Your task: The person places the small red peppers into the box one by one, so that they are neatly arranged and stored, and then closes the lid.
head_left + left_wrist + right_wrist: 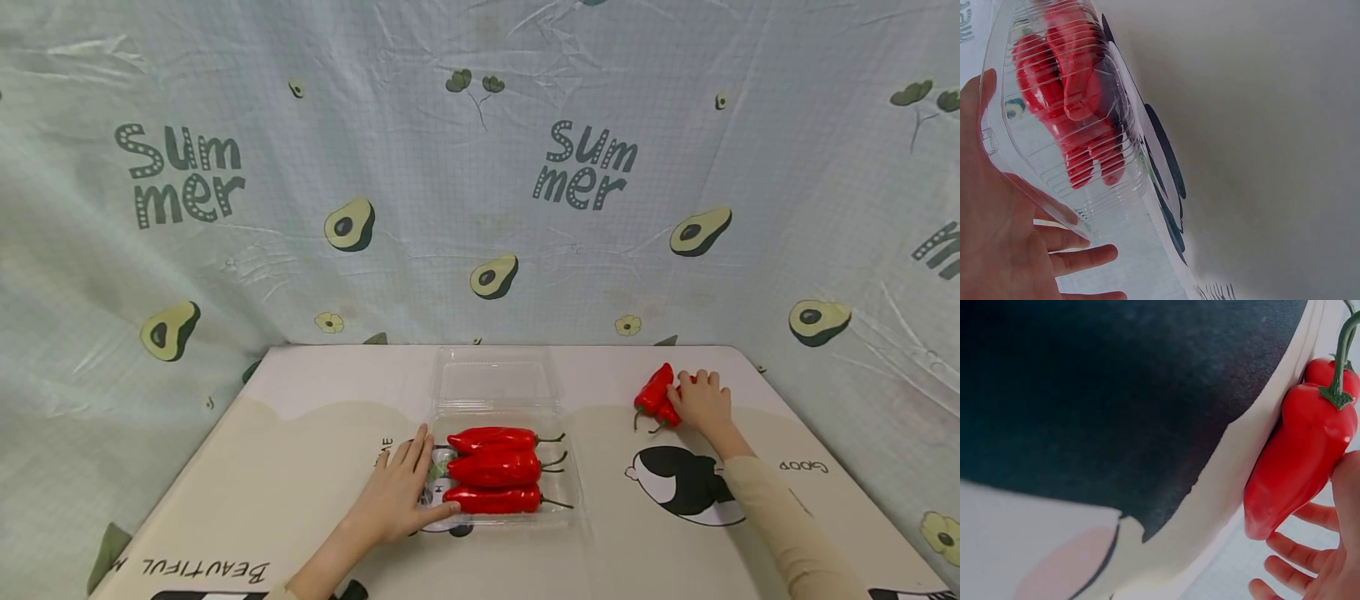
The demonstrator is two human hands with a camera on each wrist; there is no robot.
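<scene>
A clear plastic clamshell container (573, 479) lies with its lid (495, 379) folded back. Three red peppers (495, 469) lie side by side in it, stems to the right. My left hand (393, 496) rests at the container's left side, fingers fairly straight and spread; in the left wrist view the thumb touches the clear wall. Over at the right, my right hand (705, 404) has its thumb and fingers on either side of a red pepper (1307, 447), which still lies on the table. Another red pepper (655, 390) lies just left of it.
The table (300, 475) carries printed cartoon faces and lettering. A patterned curtain (420, 167) hangs behind it and along both sides. A small black object (352, 591) shows at the front edge near the left wrist.
</scene>
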